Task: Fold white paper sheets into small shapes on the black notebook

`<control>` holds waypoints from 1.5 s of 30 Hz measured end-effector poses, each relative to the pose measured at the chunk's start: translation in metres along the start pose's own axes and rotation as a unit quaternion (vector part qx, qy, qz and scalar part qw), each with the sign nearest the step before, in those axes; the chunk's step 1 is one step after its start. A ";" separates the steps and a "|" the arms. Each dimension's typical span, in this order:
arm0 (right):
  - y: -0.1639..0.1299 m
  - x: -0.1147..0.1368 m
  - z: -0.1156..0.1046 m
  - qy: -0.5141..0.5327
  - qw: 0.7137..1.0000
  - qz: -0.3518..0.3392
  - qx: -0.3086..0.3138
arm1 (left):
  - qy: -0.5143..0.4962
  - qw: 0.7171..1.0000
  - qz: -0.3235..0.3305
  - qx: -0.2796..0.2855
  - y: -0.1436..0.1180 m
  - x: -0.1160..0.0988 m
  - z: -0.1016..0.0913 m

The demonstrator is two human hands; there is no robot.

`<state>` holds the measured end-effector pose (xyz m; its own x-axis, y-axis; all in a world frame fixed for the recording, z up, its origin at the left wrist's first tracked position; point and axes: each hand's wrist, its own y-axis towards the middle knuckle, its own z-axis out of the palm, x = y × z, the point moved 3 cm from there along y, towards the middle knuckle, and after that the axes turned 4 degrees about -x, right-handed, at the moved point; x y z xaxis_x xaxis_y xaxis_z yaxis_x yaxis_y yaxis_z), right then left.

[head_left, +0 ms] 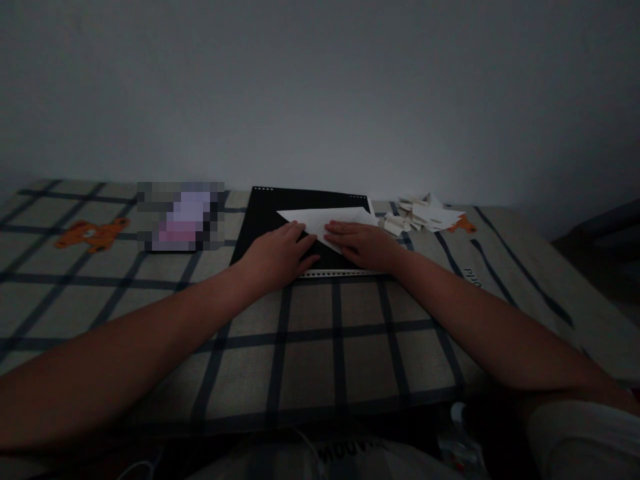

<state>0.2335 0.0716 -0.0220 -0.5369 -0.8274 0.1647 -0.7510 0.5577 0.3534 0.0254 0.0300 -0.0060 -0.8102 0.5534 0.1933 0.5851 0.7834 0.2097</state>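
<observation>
- we had both hands down flat on a white sheet of paper (325,220), which was folded to a long triangle with its point toward the left.
- our left hand (277,257) lay palm down at the paper's near left edge, fingers stretched out and close together, tips on the paper, gripping nothing.
- our right hand (363,243) pressed palm down on the paper's near right part, fingers straight and side by side, pointing left toward the other hand; the fingertips of the two hands were almost touching.
- the paper rested on a black board (260,217) with a pale dotted strip along its near edge, and the board sat on a checked cloth (310,347) of pale squares and dark lines.
- just right of the board, a loose pile of small folded white paper pieces (423,215) lay on the cloth, held in no box or tray that we could see.
- an orange bear print (93,235) showed on the cloth far left, and a smaller orange print (463,225) peeked out beside the pile.
- a blurred-out patch (180,217) sat left of the board; we couldn't tell what it was.
- the light was dim, and a plain grey wall (320,87) stood behind it all.
</observation>
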 end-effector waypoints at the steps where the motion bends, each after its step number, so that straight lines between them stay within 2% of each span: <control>1: 0.000 0.000 0.000 -0.001 1.000 0.000 0.001 | -0.003 1.000 -0.001 -0.001 0.000 0.000 0.000; 11: 0.001 0.001 -0.002 0.008 1.000 0.005 0.003 | -0.002 0.999 0.022 -0.027 0.000 0.002 0.002; 16: 0.002 0.001 -0.002 0.011 1.000 0.008 0.012 | -0.019 1.000 -0.001 -0.014 0.000 0.002 0.003; 21: 0.002 0.002 -0.003 0.003 1.000 0.013 0.019 | -0.020 0.999 -0.050 0.011 -0.001 0.002 0.003; 45: 0.002 0.002 -0.003 0.005 1.000 0.012 0.013 | -0.035 0.998 -0.060 0.005 -0.002 0.007 0.004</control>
<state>0.2317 0.0706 -0.0181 -0.5511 -0.8143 0.1822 -0.7478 0.5789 0.3250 0.0189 0.0335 -0.0086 -0.8746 0.4744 0.0996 0.4844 0.8472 0.2181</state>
